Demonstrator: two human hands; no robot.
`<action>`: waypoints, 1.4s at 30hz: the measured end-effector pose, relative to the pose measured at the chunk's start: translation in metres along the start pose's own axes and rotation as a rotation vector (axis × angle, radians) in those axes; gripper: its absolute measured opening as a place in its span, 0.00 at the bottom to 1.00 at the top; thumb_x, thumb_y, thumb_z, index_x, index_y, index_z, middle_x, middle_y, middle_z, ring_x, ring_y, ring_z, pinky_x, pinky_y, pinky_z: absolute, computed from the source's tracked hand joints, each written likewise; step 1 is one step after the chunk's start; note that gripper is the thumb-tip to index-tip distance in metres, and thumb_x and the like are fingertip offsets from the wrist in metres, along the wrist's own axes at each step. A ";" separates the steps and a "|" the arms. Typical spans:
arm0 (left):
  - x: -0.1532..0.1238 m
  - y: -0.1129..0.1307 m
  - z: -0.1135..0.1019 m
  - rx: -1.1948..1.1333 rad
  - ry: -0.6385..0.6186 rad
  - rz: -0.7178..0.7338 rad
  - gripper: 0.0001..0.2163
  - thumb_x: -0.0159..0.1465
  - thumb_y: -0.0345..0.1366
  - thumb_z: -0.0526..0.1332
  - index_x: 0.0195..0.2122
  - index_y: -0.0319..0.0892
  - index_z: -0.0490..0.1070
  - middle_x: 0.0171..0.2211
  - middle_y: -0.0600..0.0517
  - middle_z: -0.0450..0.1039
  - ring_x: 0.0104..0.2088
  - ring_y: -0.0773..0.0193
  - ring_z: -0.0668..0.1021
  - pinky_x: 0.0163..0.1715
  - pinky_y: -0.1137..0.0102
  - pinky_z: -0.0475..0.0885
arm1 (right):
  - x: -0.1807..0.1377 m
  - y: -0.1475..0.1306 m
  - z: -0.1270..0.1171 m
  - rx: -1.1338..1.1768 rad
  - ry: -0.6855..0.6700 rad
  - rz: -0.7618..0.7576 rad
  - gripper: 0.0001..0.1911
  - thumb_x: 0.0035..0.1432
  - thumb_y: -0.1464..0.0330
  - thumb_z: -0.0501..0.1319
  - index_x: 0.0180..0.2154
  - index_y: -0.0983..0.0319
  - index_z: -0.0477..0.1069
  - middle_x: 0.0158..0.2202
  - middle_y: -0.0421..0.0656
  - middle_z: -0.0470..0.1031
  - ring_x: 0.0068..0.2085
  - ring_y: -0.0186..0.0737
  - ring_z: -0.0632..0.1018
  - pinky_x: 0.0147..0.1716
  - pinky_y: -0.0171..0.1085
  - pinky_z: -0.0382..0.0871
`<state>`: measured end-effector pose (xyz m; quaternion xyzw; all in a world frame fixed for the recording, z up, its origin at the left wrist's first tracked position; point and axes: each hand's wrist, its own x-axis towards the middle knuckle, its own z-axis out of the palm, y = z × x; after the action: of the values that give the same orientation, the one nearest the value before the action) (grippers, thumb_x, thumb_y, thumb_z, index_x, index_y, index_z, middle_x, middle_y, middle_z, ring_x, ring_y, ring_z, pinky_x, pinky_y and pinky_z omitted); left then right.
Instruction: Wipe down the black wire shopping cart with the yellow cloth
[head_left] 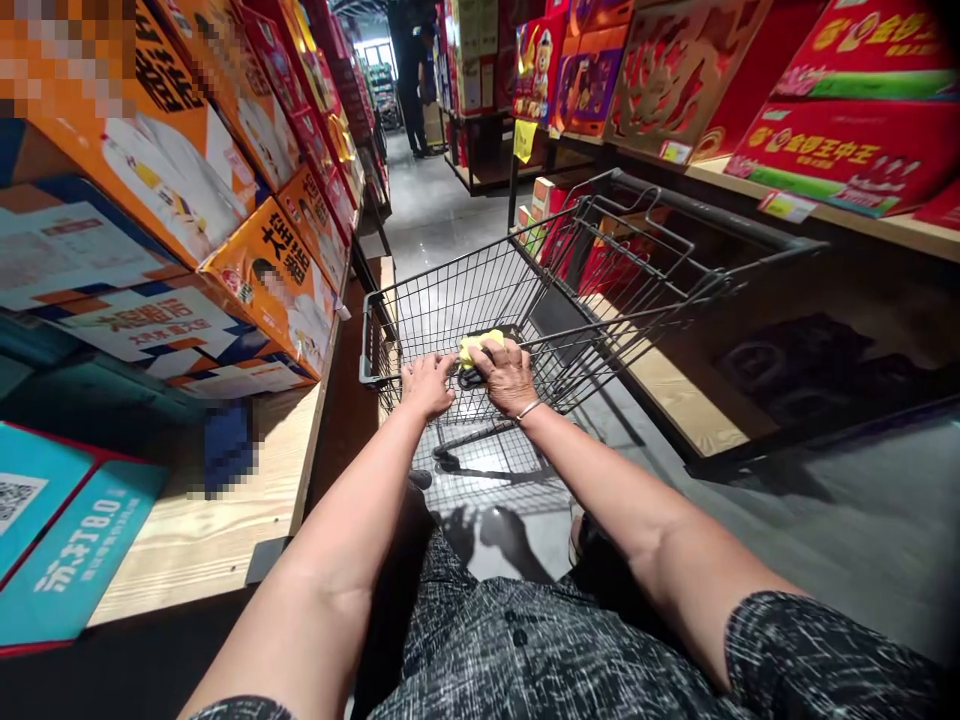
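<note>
A grey wire shopping cart [450, 290] stands sideways in front of me, its handle end to the right. My left hand [429, 386] is closed over the near top rail of the cart, fingers curled over the wire. Just right of it, my right hand [507, 380], with a bracelet at the wrist, presses a crumpled yellow cloth [480, 346] between its fingers, at the same rail. A small dark thing lies under the cloth, too covered to name.
Stacked orange boxes [262, 270] stand on a wooden shelf close on the left, with a teal box [75, 540] nearer me. Red boxes [810, 150] line the right shelf. Along the aisle floor [442, 225], a person [414, 90] stands farther back.
</note>
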<state>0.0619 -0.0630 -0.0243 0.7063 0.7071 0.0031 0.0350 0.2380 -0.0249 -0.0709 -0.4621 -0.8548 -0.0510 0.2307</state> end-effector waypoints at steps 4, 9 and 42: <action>0.001 -0.006 0.001 -0.080 -0.020 -0.008 0.27 0.65 0.40 0.61 0.66 0.56 0.63 0.62 0.46 0.65 0.62 0.45 0.66 0.59 0.50 0.62 | -0.017 0.055 -0.004 0.012 0.096 -0.034 0.28 0.65 0.75 0.55 0.62 0.48 0.71 0.63 0.45 0.68 0.63 0.50 0.62 0.57 0.48 0.60; 0.003 -0.005 0.002 -0.169 -0.004 -0.015 0.24 0.65 0.40 0.62 0.63 0.56 0.66 0.62 0.48 0.65 0.63 0.48 0.64 0.63 0.50 0.56 | -0.027 0.124 -0.020 -0.001 0.327 0.141 0.28 0.60 0.77 0.55 0.59 0.57 0.72 0.61 0.50 0.66 0.61 0.53 0.62 0.58 0.53 0.61; 0.004 -0.003 0.003 -0.253 -0.025 -0.018 0.33 0.55 0.29 0.62 0.63 0.57 0.65 0.64 0.51 0.64 0.66 0.47 0.61 0.64 0.50 0.54 | -0.045 0.046 0.055 0.150 -0.109 -0.066 0.16 0.69 0.65 0.58 0.54 0.45 0.78 0.57 0.44 0.73 0.57 0.51 0.64 0.55 0.51 0.60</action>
<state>0.0591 -0.0591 -0.0275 0.6898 0.7070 0.0831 0.1324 0.2771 -0.0168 -0.1455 -0.4169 -0.8823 0.0309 0.2162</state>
